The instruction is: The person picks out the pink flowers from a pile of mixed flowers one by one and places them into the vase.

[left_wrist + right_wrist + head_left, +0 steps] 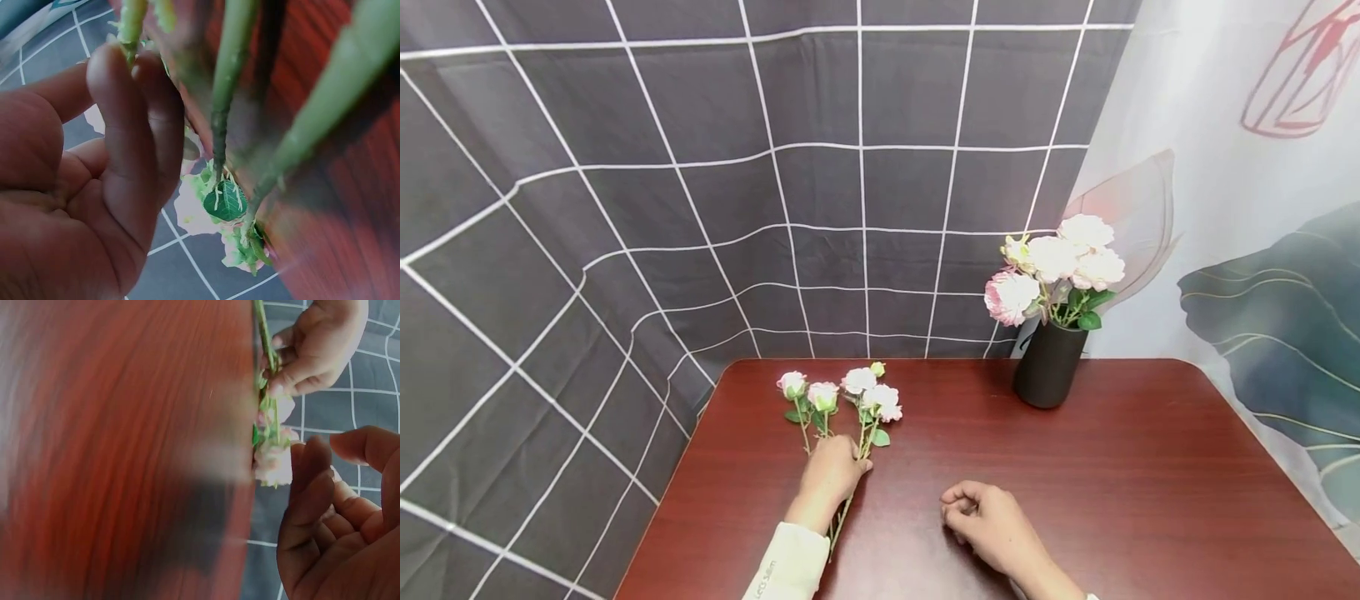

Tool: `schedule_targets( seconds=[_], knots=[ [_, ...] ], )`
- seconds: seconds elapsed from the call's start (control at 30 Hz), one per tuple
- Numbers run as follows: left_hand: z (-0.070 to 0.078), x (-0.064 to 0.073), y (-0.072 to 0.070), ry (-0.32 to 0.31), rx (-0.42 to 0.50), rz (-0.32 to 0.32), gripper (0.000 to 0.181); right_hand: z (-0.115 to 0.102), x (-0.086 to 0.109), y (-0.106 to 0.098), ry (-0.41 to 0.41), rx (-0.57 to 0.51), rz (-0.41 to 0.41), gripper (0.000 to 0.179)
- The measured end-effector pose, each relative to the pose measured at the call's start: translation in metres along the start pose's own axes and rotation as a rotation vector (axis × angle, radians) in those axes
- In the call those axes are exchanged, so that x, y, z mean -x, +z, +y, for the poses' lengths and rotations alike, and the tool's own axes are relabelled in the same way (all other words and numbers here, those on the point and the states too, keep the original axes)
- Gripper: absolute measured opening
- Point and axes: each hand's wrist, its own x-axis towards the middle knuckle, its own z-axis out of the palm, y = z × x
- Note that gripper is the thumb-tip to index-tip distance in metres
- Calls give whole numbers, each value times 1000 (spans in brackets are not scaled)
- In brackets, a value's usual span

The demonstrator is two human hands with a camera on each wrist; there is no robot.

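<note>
My left hand is over the flowers at the left of the table. In the left wrist view, thumb and fingertips pinch a green flower stem, while two other stems pass beside the hand. White-pink blooms top the stem in the hand, with a green bud above them. Two more pale pink roses lie to its left, their stems partly hidden by the hand. My right hand hovers at or rests near the table's front middle, fingers loosely curled and nothing between them.
A black vase with several white-pink flowers stands at the table's back right. The red-brown wooden table meets a dark grid-patterned curtain behind and on the left. A pale printed curtain hangs at the right.
</note>
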Motion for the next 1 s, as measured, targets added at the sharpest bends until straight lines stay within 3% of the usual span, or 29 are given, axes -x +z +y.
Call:
schedule_targets(
  seconds=[0.13,0.23,0.33,0.53,1.0],
  knots=[
    [28,22,-29,-8,203,-28,23,-3,2,3,10,-59,-55,20],
    [53,40,-54,32,351,-32,20,-9,0,5,-12,-91,-63,25],
    [65,49,-62,85,454,-33,19,-17,-5,4,-23,-150,-55,32],
    [80,59,-65,129,571,-29,20,-34,-16,-2,-21,-272,3,41],
    [113,77,-46,267,628,-17,20,-46,-26,-6,-27,-413,157,29]
  ],
)
